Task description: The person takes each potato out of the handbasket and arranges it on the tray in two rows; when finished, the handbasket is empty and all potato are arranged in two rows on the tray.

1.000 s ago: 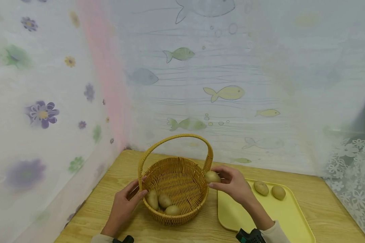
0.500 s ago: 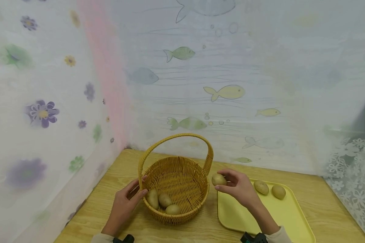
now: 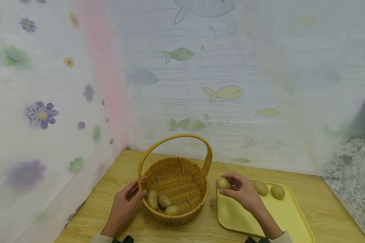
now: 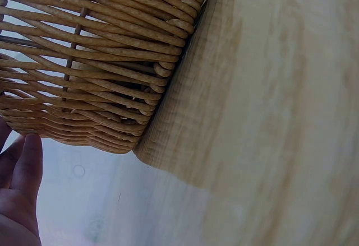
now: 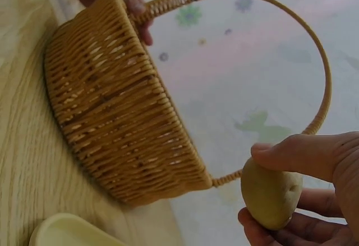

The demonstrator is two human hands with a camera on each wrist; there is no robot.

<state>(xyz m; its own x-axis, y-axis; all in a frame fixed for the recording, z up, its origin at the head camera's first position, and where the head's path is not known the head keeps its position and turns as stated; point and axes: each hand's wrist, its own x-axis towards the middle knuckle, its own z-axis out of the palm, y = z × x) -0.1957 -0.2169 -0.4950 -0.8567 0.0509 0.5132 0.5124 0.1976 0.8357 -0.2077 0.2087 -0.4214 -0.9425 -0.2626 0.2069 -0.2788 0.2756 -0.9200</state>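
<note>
A wicker basket (image 3: pixel 182 182) with a tall arched handle stands on the table. Three potatoes (image 3: pixel 164 201) lie inside it, at the near left. At the basket's left side my left hand (image 3: pixel 125 201) grips the rim by the foot of the handle, fingers and thumb on either side. My right hand (image 3: pixel 244 192) pinches a potato (image 3: pixel 223 183) between thumb and fingers, over the left back corner of the yellow tray (image 3: pixel 240 219). In the right wrist view the held potato (image 5: pixel 270 194) shows up close, apart from the basket.
Two more potatoes, one nearer (image 3: pixel 261 188) and one farther right (image 3: pixel 278 192), lie on the tray near its back edge. The wooden table (image 3: pixel 316 199) meets a printed curtain (image 3: pixel 182 84) at the back and a flowered one on the left.
My right hand has moved right with the potato, away from the basket's right rim to above the tray. The left hand and the basket have stayed in place.
</note>
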